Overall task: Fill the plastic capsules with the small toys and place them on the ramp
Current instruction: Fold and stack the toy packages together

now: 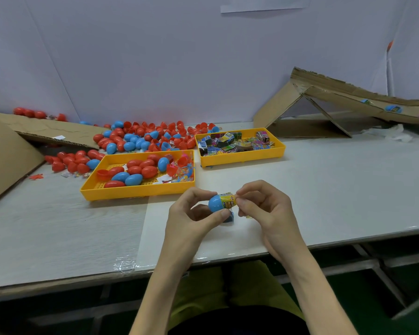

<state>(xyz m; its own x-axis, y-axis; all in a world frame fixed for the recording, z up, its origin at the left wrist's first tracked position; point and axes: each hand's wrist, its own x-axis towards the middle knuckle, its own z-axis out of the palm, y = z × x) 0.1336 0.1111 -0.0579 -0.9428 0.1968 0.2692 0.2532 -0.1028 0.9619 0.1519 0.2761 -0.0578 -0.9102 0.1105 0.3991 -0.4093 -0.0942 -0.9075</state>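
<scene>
Blue capsule [214,203] clamped in left fingers [221,213]; right fingers [243,201] pinch the toy packet [228,200], apparently partway inside it.

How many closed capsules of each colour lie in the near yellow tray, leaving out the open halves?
Red closed capsules: 7
Blue closed capsules: 3
Total: 10

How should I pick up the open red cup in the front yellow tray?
Pinch the red cup by its rim, coming from above: it seems to sit mouth-up at the tray's left end, and closed eggs crowd its right side.
</scene>
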